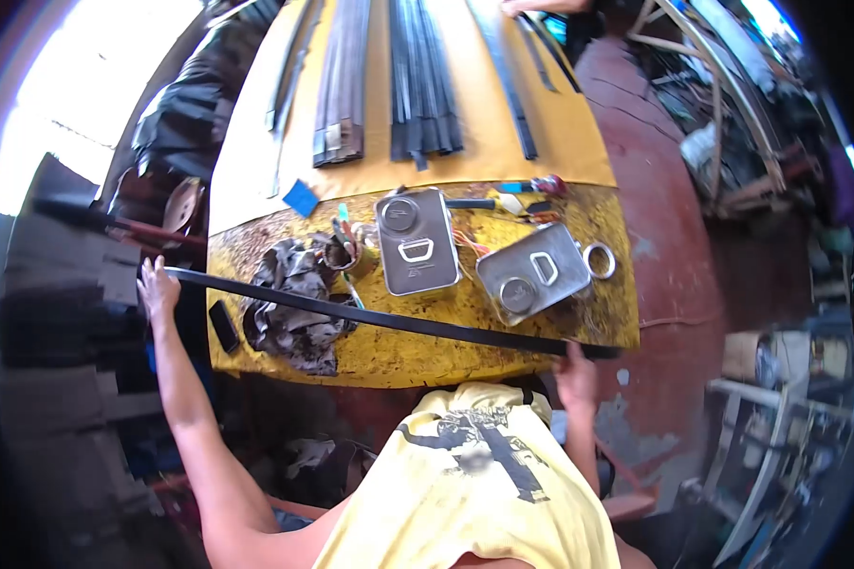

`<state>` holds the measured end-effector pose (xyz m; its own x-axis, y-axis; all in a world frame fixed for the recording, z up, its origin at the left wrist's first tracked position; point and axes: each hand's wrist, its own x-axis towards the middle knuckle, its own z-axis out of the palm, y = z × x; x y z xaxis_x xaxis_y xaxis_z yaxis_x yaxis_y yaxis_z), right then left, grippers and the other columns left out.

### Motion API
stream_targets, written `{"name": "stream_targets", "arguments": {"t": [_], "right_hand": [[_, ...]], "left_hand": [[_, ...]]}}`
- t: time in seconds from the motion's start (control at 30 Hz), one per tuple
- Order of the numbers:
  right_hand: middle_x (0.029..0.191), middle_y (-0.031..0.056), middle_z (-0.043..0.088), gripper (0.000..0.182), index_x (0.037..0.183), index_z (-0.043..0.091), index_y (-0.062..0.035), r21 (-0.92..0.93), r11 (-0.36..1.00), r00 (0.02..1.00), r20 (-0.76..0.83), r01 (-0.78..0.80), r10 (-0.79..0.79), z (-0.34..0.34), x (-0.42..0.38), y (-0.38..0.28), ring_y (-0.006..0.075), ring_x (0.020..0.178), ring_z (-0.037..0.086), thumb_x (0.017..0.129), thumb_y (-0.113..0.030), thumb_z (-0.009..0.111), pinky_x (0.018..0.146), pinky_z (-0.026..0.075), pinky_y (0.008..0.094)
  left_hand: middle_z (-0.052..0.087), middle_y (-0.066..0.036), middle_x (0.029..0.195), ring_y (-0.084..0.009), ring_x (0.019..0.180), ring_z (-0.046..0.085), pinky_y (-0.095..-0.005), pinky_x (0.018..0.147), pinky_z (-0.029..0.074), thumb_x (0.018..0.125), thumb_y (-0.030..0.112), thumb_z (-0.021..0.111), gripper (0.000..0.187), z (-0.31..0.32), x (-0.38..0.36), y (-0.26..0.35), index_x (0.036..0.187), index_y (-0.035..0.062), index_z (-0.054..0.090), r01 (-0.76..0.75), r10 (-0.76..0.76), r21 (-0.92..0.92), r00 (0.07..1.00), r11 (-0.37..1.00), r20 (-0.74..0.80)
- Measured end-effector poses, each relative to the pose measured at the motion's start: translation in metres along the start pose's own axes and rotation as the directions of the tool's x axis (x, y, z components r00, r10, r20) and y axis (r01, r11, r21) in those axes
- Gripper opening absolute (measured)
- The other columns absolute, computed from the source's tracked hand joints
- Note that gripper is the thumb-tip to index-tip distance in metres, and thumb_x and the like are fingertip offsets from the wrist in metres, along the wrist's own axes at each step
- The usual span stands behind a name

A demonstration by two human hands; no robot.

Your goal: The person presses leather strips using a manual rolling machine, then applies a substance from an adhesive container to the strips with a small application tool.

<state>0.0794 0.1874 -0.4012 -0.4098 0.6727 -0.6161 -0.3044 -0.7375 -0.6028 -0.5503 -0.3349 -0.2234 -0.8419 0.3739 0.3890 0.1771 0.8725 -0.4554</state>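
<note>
A long black strip [399,324] stretches across the front of the yellow, stained table [399,365], sloping down from left to right. My left hand [159,287] is at its left end, beyond the table's left edge, with the fingers partly spread; its exact hold is blurred. Near the strip's right end, my right hand [575,368] has its fingers closed on it at the table's front edge. Behind the strip lie two metal tins, one upright to the view [416,247] and one turned [533,275]. Dark crumpled cloth [294,322] lies partly under the strip.
Bundles of dark strips [425,85] lie on the orange sheet [242,152] at the back. A roll of tape [599,260], a dark phone-like object [224,327], a cup of tools [346,254] and a blue square [301,198] are around. Another person's hand [541,6] shows at the top.
</note>
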Motion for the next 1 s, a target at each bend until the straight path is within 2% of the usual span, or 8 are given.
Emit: {"name": "stream_targets", "arguments": {"t": [0.07, 0.1, 0.23, 0.6, 0.73, 0.87, 0.93, 1.0], "right_hand": [[0.081, 0.0057, 0.067, 0.016, 0.098, 0.063, -0.0024, -0.057, 0.997, 0.998, -0.032, -0.057, 0.056, 0.012, 0.004, 0.047, 0.0177, 0.066, 0.067, 0.086, -0.011, 0.070, 0.051, 0.049, 0.0238], [0.079, 0.0057, 0.067, 0.015, 0.096, 0.064, -0.0021, -0.057, 0.998, 0.998, -0.056, -0.042, 0.038, 0.017, 0.003, 0.056, 0.0164, 0.066, 0.067, 0.086, -0.012, 0.071, 0.052, 0.049, 0.0233], [0.078, 0.0047, 0.070, 0.015, 0.083, 0.067, -0.0059, -0.213, 0.975, 0.998, 0.002, -0.058, 0.059, 0.010, 0.017, 0.058, 0.0140, 0.067, 0.068, 0.087, -0.020, 0.072, 0.054, 0.050, 0.0232], [0.067, 0.0108, 0.068, 0.051, 0.083, 0.065, 0.0029, -0.874, 0.468, 0.956, 0.015, -0.129, 0.292, 0.020, 0.013, 0.006, 0.0153, 0.049, 0.063, 0.090, -0.048, 0.061, 0.045, 0.046, 0.0233], [0.066, 0.0096, 0.067, 0.038, 0.090, 0.067, 0.0043, -0.917, 0.318, 0.710, 0.389, 0.239, 0.587, 0.103, -0.027, -0.038, 0.0140, 0.055, 0.064, 0.096, -0.032, 0.058, 0.050, 0.050, 0.0237], [0.064, 0.0065, 0.065, 0.025, 0.089, 0.067, 0.0022, -0.603, 0.444, 0.520, 0.798, 0.663, 0.306, 0.234, -0.096, -0.080, 0.0116, 0.056, 0.062, 0.092, -0.022, 0.063, 0.051, 0.048, 0.0241], [0.065, 0.0090, 0.064, 0.021, 0.092, 0.066, 0.0007, -0.337, 0.064, 0.330, 0.939, 0.939, 0.100, 0.280, -0.060, -0.068, 0.0163, 0.060, 0.063, 0.089, -0.020, 0.065, 0.056, 0.049, 0.0306], [0.085, 0.0159, 0.067, 0.024, 0.101, 0.063, -0.0026, -0.353, -0.166, 0.358, 0.934, 0.921, -0.001, 0.315, -0.039, -0.058, 0.0295, 0.070, 0.066, 0.086, -0.021, 0.066, 0.065, 0.053, 0.0385]], "left_hand": [[0.052, -0.021, 0.131, -0.0397, 0.116, 0.053, -0.0487, 0.101, 0.041, 0.081, 0.016, 0.061, 0.042, -0.021, -0.010, 0.074, 0.122, 0.0062, 0.057, 0.128, -0.053, -0.447, 0.983, 0.886, 0.177], [0.054, -0.023, 0.127, -0.0401, 0.118, 0.052, -0.0464, 0.103, 0.040, 0.080, 0.013, 0.062, 0.046, 0.008, -0.021, 0.098, 0.124, 0.0027, 0.055, -0.028, 0.049, -0.622, 0.999, 0.783, 0.018], [0.050, -0.023, 0.133, -0.0379, 0.129, 0.043, -0.0465, 0.109, 0.033, 0.090, 0.015, 0.052, 0.046, -0.037, -0.119, 0.250, 0.131, -0.0053, 0.047, -0.025, 0.029, -0.834, 1.000, 0.551, -0.011], [0.034, -0.025, 0.147, -0.0384, 0.137, 0.031, -0.0446, 0.113, 0.025, 0.089, 0.016, 0.054, 0.057, -0.084, -0.265, 0.318, 0.141, -0.0020, 0.036, 0.271, -0.091, -0.845, 0.962, 0.461, 0.259], [0.040, -0.027, 0.141, -0.0390, 0.133, 0.038, -0.0417, 0.111, 0.030, 0.086, 0.011, 0.059, 0.057, -0.106, -0.275, 0.312, 0.137, -0.0066, 0.039, 0.350, -0.281, -0.856, 0.926, 0.380, 0.253], [0.041, -0.026, 0.140, -0.0363, 0.132, 0.039, -0.0396, 0.112, 0.029, 0.082, 0.021, 0.072, 0.073, -0.164, -0.255, 0.333, 0.138, -0.0068, 0.036, 0.217, -0.190, -0.943, 0.966, 0.250, 0.172], [0.032, -0.027, 0.146, -0.0372, 0.137, 0.032, -0.0413, 0.113, 0.027, 0.078, 0.026, 0.077, 0.089, -0.186, -0.240, 0.355, 0.144, -0.0046, 0.024, 0.114, -0.071, -0.983, 0.992, 0.145, 0.104], [0.026, -0.027, 0.149, -0.0385, 0.139, 0.028, -0.0429, 0.114, 0.025, 0.078, 0.027, 0.078, 0.096, -0.209, -0.221, 0.369, 0.146, -0.0028, 0.018, 0.011, -0.006, -0.997, 1.000, 0.078, 0.011]]}}
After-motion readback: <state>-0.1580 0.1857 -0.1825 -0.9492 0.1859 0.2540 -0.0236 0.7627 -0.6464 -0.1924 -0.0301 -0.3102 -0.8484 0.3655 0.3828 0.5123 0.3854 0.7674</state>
